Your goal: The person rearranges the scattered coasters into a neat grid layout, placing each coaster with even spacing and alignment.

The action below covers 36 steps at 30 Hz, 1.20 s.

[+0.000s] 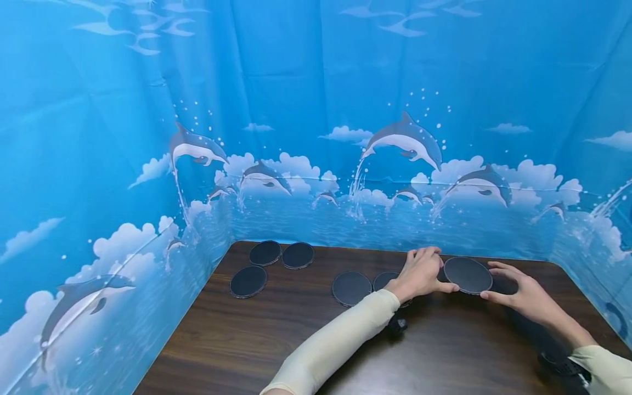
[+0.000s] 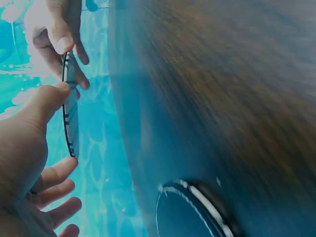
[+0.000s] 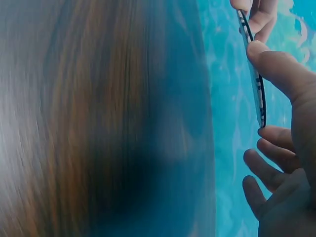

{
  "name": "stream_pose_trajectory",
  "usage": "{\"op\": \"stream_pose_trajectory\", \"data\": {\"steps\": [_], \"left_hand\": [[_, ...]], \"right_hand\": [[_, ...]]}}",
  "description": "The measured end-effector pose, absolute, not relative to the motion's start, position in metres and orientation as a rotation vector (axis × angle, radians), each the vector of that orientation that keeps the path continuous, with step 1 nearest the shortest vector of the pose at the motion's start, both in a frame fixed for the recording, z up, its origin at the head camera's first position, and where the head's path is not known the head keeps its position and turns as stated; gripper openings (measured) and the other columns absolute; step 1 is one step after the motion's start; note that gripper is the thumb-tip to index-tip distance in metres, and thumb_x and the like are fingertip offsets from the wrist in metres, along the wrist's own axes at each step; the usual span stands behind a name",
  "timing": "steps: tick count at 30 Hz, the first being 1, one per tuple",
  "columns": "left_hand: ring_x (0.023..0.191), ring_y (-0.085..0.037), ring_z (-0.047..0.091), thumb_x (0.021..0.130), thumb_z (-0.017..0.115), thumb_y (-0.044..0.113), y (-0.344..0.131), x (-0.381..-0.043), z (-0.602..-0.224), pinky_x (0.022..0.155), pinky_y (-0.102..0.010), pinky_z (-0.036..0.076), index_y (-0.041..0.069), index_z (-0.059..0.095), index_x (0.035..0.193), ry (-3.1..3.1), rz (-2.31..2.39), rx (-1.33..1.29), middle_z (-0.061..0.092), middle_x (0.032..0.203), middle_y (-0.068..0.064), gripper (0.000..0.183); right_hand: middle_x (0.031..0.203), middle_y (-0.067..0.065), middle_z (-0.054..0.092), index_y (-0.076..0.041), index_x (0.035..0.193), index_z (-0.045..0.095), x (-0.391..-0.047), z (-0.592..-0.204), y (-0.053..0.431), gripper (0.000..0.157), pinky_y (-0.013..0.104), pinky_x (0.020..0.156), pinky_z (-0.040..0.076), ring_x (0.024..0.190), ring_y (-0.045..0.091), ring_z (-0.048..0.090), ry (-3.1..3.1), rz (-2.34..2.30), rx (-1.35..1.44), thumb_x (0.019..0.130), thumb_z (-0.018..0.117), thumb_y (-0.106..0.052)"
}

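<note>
Both hands hold one thin round black coaster (image 1: 468,275) between them, raised above the far right part of the table. My left hand (image 1: 419,271) grips its left side by the rim, thumb on the near edge and a finger at the far edge. On the opposite side my right hand (image 1: 525,293) holds the rim the same way. Seen edge-on in the left wrist view, the coaster (image 2: 70,113) has a light underside and a patterned edge. Beneath the left hand lies another coaster (image 1: 384,280), partly hidden, beside a fully visible coaster (image 1: 351,288).
Three more black coasters lie at the table's far left: a back one (image 1: 265,253), one to its right (image 1: 298,255) and a nearer one (image 1: 248,281). A blue dolphin-print curtain (image 1: 296,109) hangs close behind and beside the dark wooden table (image 1: 237,340).
</note>
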<state>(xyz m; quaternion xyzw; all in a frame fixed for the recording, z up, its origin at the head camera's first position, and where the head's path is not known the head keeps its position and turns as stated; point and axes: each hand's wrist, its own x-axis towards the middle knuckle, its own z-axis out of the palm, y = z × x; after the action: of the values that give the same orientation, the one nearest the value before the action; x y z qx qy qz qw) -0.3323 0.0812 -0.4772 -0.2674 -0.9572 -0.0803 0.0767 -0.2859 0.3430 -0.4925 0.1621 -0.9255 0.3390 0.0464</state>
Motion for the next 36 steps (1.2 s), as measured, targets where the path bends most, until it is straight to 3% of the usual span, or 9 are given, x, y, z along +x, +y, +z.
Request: {"op": "stream_pose_trajectory", "data": {"steps": [19,32,36], "left_hand": [[0.135,-0.012,0.039,0.083,0.063,0.076,0.026,-0.306,-0.465,0.110,-0.039,0.030,0.025,0.072,0.109,-2.788,-0.179,-0.816,0.045,0.148,0.008,0.059],[0.136,-0.013,0.039,0.084,0.063,0.075,0.013,-0.302,-0.484,0.110,-0.038,0.030,0.024,0.071,0.105,-2.828,-0.183,-0.838,0.044,0.149,0.008,0.056],[0.136,-0.013,0.040,0.084,0.064,0.075,0.015,-0.304,-0.490,0.109,-0.038,0.030,0.026,0.070,0.103,-2.847,-0.176,-0.862,0.044,0.148,0.008,0.053]], "right_hand": [[0.139,0.032,0.050,0.001,0.148,0.046,-0.274,-0.491,0.295,0.088,0.074,0.085,0.042,0.124,0.058,0.046,-2.731,1.052,0.573,0.083,0.086,-0.044],[0.134,0.032,0.055,0.004,0.146,0.046,-0.272,-0.502,0.281,0.092,0.070,0.084,0.046,0.120,0.054,0.051,-2.767,1.001,0.598,0.082,0.085,-0.048],[0.136,0.031,0.052,0.009,0.138,0.054,-0.271,-0.509,0.281,0.087,0.069,0.085,0.046,0.121,0.054,0.050,-2.807,0.953,0.590,0.081,0.085,-0.050]]}}
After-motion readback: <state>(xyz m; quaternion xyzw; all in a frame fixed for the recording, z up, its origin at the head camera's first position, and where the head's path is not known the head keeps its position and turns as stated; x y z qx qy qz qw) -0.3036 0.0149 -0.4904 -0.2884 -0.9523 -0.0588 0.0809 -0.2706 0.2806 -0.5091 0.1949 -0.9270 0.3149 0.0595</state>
